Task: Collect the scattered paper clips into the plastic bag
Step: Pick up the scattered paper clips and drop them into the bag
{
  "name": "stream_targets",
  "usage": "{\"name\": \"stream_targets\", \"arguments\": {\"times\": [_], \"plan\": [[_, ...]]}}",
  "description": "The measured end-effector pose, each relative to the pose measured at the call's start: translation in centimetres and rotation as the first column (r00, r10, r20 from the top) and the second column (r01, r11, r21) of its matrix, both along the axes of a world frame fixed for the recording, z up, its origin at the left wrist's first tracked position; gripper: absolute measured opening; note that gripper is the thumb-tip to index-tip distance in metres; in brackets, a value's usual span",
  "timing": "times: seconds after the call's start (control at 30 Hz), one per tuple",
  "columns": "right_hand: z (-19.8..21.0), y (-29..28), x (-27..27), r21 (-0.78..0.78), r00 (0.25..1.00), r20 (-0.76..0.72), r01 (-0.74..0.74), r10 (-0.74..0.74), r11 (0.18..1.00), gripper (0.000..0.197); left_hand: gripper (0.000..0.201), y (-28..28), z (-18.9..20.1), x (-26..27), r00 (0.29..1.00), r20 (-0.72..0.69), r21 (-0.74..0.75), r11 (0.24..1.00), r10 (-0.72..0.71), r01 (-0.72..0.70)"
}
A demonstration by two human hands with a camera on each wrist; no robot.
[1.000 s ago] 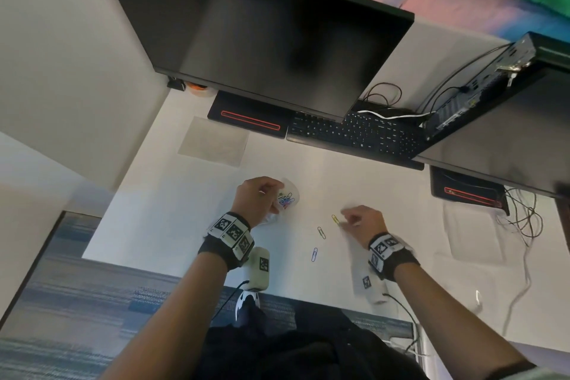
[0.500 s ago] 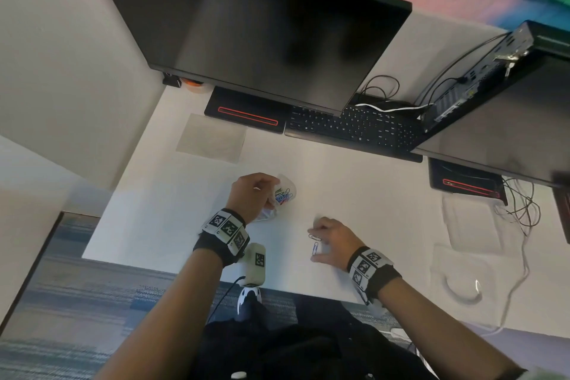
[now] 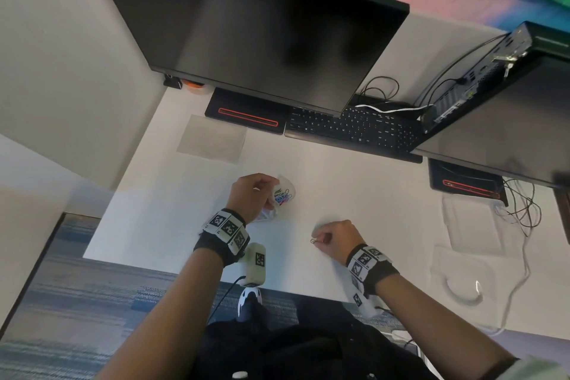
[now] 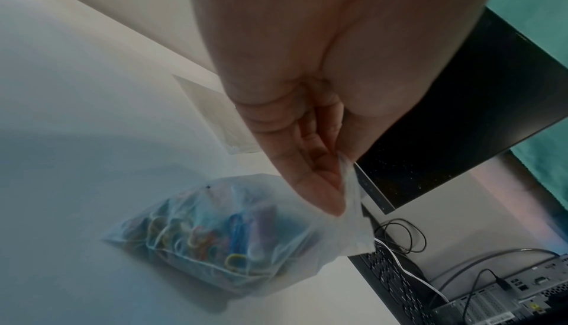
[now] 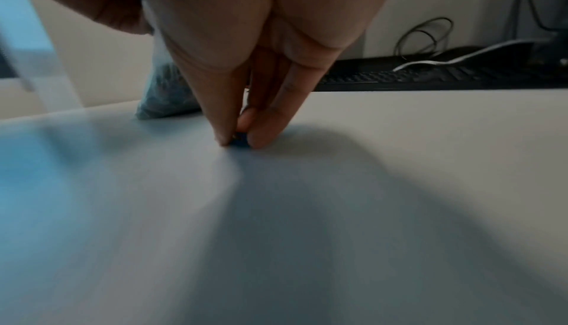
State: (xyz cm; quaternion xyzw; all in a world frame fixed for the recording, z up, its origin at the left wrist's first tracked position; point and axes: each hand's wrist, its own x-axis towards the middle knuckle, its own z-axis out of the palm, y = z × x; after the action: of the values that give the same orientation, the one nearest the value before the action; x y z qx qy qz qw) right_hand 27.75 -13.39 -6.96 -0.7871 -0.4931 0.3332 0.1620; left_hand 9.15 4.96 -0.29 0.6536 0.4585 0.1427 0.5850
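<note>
Mid-collection — a clip (image 3: 314, 240) is pinched by the right hand (image 3: 337, 239), lower centre; the bag (image 4: 215, 238) is pinched by the left hand (image 3: 251, 194) — transfer likely next.

Black monitor (image 3: 271, 31) above keyboard (image 3: 354, 129); cables (image 3: 521, 210) right; carpet (image 3: 77, 302) below.

The clear plastic bag (image 4: 233, 240), filled with colourful paper clips (image 4: 196, 235), was rested on the bench. One blue clip (image 5: 239, 142) was pinched there.

Bare forearms, black wristbands (image 3: 216, 245) with white square-coded marker tiles, dark trousers (image 3: 296, 355), black-and-white shoe (image 3: 248, 302)
</note>
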Motion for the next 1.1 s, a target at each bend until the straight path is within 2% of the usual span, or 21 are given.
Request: {"name": "stream_targets", "arguments": {"times": [0.07,0.13,0.33,0.43,0.6,0.73,0.8,0.87,0.97,1.1], "plan": [[-0.1,0.0,0.2,-0.032,0.996,-0.088,0.029,-0.032,0.999,0.019,0.017,-0.1,0.1,0.1,1.000,-0.006,-0.007,1.000,0.004,-0.004],[-0.1,-0.1,0.3,-0.059,0.993,-0.115,0.008,-0.015,0.998,0.020,0.016,-0.1,0.1,0.4,1.000,-0.010,-0.017,1.000,0.016,-0.016],[0.4,0.0,0.8,-0.049,0.989,-0.005,-0.146,0.146,0.988,0.011,0.015,-0.2,0.3,0.7,1.000,-0.027,-0.020,1.000,0.014,-0.014],[0.9,0.2,1.2,-0.117,0.988,0.088,-0.115,0.126,0.986,0.013,0.015,-0.3,0.4,0.9,0.999,-0.040,-0.013,1.000,0.006,-0.006],[1.3,-0.3,1.7,-0.154,0.990,0.041,-0.126,0.134,0.980,0.012,0.013,-0.4,0.5,1.2,0.999,-0.044,-0.028,1.000,-0.002,0.001],[1.5,-0.7,1.5,-0.151,0.986,0.044,-0.152,0.160,0.977,0.021,0.013,-0.6,0.9,1.5,0.999,-0.052,-0.030,1.000,-0.001,-0.001],[1.8,-0.4,1.6,-0.120,0.992,-0.018,-0.130,0.129,0.984,0.029,0.013,-0.8,1.3,1.7,0.999,-0.052,-0.028,1.000,-0.004,0.003],[3.1,1.0,1.8,-0.016,0.994,-0.112,-0.017,0.015,1.000,0.035,0.014,-1.0,1.9,1.9,0.999,-0.053,-0.026,1.000,-0.010,0.008],[6.5,4.6,1.6,0.184,0.984,-0.157,0.117,-0.088,0.976,0.027,0.013,-1.3,2.2,2.3,0.998,-0.069,-0.026,1.000,-0.016,0.014],[9.3,8.5,0.3,0.271,0.996,-0.080,-0.025,0.049,0.962,0.007,0.020,-1.5,2.3,2.8,0.993,-0.081,-0.010,0.997,-0.083,0.083]]}}
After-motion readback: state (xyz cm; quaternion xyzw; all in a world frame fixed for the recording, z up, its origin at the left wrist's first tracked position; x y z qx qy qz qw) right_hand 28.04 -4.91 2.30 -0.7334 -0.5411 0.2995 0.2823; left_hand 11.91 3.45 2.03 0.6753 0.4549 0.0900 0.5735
